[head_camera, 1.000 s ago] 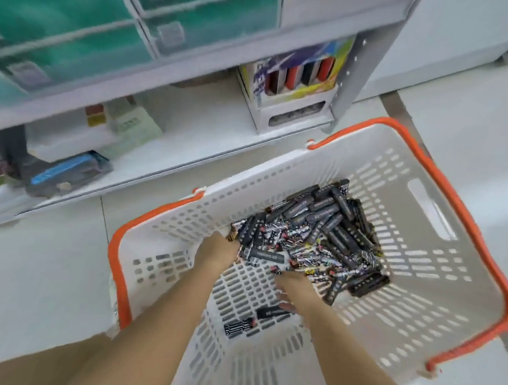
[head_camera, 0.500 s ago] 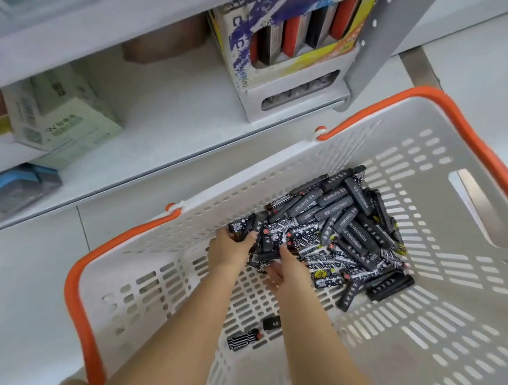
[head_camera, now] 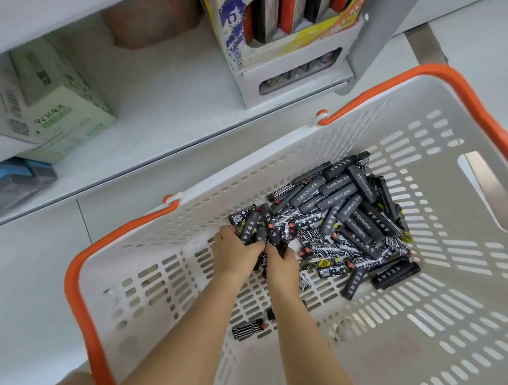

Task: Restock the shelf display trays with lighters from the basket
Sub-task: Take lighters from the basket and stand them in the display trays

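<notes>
Together both hands [head_camera: 257, 254] grip lighters [head_camera: 347, 217] — inside the basket [head_camera: 417, 339].

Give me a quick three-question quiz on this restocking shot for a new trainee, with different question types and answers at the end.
1. True or false: both hands, left and right, are in the pile of lighters.
2. What colour are the basket handles? A) blue B) orange C) green
3. Fill in: a single lighter lies apart from the pile, on the basket ____.

Key: 1 true; 2 B; 3 floor.
</notes>
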Motion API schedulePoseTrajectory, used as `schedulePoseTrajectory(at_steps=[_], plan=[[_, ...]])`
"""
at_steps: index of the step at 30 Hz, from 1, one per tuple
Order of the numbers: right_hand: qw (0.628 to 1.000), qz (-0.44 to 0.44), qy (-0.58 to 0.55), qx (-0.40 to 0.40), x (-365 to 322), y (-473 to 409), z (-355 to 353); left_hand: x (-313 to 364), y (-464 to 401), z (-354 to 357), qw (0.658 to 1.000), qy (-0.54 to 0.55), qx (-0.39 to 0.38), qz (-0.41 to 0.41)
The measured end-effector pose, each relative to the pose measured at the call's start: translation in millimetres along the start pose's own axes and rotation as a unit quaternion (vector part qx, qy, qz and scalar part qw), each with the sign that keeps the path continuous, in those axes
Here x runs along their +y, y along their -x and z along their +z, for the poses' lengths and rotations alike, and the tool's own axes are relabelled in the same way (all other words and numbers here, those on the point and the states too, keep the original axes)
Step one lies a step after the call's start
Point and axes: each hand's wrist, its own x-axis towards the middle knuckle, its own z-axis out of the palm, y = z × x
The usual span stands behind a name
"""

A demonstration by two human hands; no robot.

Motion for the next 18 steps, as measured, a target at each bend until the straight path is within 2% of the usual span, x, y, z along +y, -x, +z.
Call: schedulePoseTrajectory(at_steps=[3, 6, 10, 14, 18], plan=[[0.999, 0.006, 0.018, -0.026, 4, -2, 1, -11, 6, 3, 1.000, -0.008, 0.005, -0.007], [0.997, 0.020, 0.044, -0.064, 6, 1, 5, -15, 9, 5, 0.999, -0.013, -0.025, -0.017], [0.993, 0.072, -0.031, -0.084, 5, 6, 13, -15, 11, 11, 0.998, 0.042, -0.041, -0.010], [0.993, 0.072, -0.028, -0.090, 11, 15, 12, -28, 19, 11, 0.997, 0.052, -0.062, -0.011], [0.989, 0.084, -0.077, -0.098, 24, 34, 10, -35, 42, -2, 0.995, 0.060, -0.077, 0.001]])
